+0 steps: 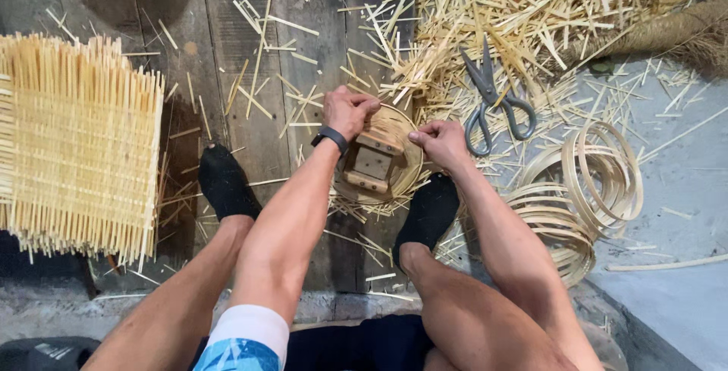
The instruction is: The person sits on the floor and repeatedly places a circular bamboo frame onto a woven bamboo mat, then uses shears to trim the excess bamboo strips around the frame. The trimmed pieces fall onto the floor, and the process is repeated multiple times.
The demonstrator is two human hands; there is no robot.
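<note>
The person sits low over a plank floor and works on a small round basket that lies between the two feet, just above the middle of the view. A small wooden block frame sits inside it.

The left hand is closed on the basket's rim at its 11 o'clock side, the fingers curled over the edge. The right hand is closed too, pinching the rim or a thin strip at its 3 o'clock side; what exactly lies between the fingertips is too small to tell.

As a judgement, the basket is partly made: its round wall stands, yet loose strip ends stick out beneath it at 6 o'clock, so trimming or binding seems left to do.

Counted:
- One basket is in hand.
- One pair of scissors lies at 1 o'clock from the basket, near the right hand but not touching it.
- One heap of coiled hoops lies at 4 o'clock; the hoops overlap too much to count.
- One large woven mat of upright sticks lies at 9 o'clock.
- The cut splints scattered at 12 to 1 o'clock are too many to count.
- One dark band is on the left wrist, and there are two dark socks.
</note>
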